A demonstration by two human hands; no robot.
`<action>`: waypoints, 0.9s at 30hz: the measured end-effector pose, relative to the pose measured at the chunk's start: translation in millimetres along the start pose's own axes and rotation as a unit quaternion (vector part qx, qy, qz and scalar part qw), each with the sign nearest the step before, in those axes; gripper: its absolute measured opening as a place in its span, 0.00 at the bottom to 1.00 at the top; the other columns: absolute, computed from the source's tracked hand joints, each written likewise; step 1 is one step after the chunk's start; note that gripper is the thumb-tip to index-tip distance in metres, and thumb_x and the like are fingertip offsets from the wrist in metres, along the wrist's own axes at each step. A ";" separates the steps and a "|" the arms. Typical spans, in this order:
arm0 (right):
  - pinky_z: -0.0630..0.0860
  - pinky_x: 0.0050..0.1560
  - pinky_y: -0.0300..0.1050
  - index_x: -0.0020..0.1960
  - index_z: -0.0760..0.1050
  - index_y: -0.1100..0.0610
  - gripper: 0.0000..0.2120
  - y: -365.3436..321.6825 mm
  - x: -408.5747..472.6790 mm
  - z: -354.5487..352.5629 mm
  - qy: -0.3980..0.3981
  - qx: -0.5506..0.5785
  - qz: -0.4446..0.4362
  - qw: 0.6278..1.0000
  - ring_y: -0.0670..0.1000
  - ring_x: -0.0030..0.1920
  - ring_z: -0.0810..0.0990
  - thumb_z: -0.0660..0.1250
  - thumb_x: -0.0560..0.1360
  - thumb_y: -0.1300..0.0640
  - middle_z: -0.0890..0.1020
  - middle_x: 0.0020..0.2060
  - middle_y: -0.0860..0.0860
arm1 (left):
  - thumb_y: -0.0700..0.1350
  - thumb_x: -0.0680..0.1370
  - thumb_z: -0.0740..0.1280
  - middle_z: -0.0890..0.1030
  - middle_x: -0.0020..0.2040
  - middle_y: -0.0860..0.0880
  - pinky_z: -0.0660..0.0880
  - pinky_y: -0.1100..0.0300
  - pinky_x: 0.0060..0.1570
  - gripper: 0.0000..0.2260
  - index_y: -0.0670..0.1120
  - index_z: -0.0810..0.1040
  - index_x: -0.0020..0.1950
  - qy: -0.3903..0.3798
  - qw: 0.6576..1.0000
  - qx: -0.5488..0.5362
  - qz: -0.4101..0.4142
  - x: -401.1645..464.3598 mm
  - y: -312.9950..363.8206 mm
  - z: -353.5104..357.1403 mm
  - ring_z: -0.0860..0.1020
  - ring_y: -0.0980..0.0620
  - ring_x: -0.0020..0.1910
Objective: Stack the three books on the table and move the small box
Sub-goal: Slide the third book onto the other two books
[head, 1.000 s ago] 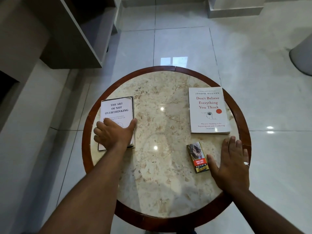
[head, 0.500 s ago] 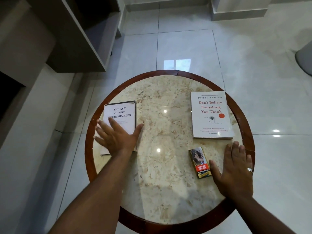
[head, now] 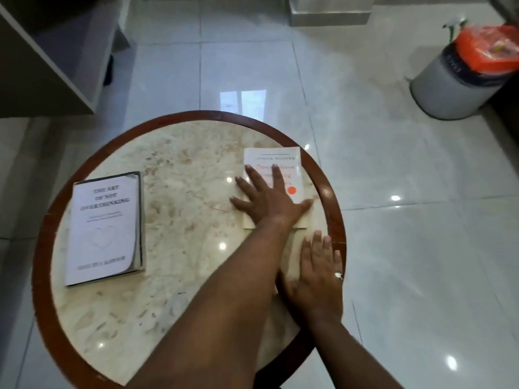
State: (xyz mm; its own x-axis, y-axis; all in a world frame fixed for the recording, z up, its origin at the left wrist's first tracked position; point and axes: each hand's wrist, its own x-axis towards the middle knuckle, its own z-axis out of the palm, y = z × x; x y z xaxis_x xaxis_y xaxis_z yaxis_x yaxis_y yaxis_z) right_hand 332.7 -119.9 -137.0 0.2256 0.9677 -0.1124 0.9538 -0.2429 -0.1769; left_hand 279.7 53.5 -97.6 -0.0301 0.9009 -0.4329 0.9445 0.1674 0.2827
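A white book titled "The Art of Not Overthinking" (head: 104, 228) lies on the left of the round marble table (head: 191, 192); a dark edge shows along its right side, and I cannot tell whether another book lies under it. A second white book with orange lettering (head: 283, 158) lies at the right. My left hand (head: 269, 200) has crossed over and rests flat on that book, fingers spread, thumb at its right edge. My right hand (head: 317, 273) lies flat on the table near the right rim, holding nothing. My left forearm hides the small box.
A grey bin with an orange bag (head: 455, 80) stands on the glossy tiled floor at the far right. A dark shelf unit (head: 50, 51) is at the upper left. The table's brown wooden rim (head: 42, 248) rings the marble top.
My left hand has left the left book and swung across the table onto the right book. The small box is now covered by my forearm. My right hand has stayed in place.
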 end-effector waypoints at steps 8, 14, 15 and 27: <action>0.51 0.79 0.59 0.80 0.54 0.59 0.42 0.1 0.3 0.4 0.006 0.028 0.002 1.000 0.59 0.81 0.50 0.54 0.76 0.34 0.54 0.81 0.58 | 0.78 0.57 0.66 0.61 0.67 0.35 0.64 0.44 0.59 0.58 0.59 0.40 0.77 0.055 0.992 0.040 -0.104 -3.8 -72.7 -32.8 0.64 0.37 0.60; 0.46 0.79 0.60 0.80 0.55 0.59 0.41 0.1 2.6 1.5 0.000 0.017 -0.015 1.000 0.61 0.81 0.50 0.55 0.76 0.34 0.54 0.81 0.60 | 0.75 0.56 0.69 0.58 0.66 0.35 0.66 0.43 0.59 0.59 0.57 0.40 0.76 0.084 0.993 0.049 -0.071 -8.3 -87.5 -40.2 0.66 0.36 0.58; 0.46 0.78 0.61 0.80 0.55 0.58 0.41 0.9 5.0 0.8 -0.001 0.015 -0.032 0.999 0.62 0.81 0.50 0.55 0.76 0.34 0.54 0.81 0.60 | 0.75 0.56 0.69 0.59 0.66 0.36 0.66 0.44 0.58 0.59 0.57 0.39 0.76 0.088 0.993 0.047 -0.068 -9.2 -92.6 -43.3 0.66 0.36 0.58; 0.45 0.78 0.62 0.81 0.53 0.54 0.40 7.5 9.6 5.6 0.005 0.011 -0.067 0.998 0.61 0.81 0.50 0.45 0.77 0.31 0.52 0.81 0.58 | 0.73 0.59 0.72 0.59 0.68 0.37 0.65 0.38 0.63 0.57 0.57 0.43 0.77 0.165 0.947 -0.120 -0.249 -24.2 -260.0 -146.0 0.66 0.34 0.63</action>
State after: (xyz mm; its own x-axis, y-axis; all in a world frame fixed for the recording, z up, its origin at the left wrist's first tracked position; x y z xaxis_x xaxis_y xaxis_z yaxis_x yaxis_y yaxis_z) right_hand 340.9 -112.8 -144.9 0.0973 0.9923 -0.0772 0.9711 -0.1117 -0.2111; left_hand -12.9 46.7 -35.6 -0.5898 0.7558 -0.2844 0.6859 0.6548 0.3175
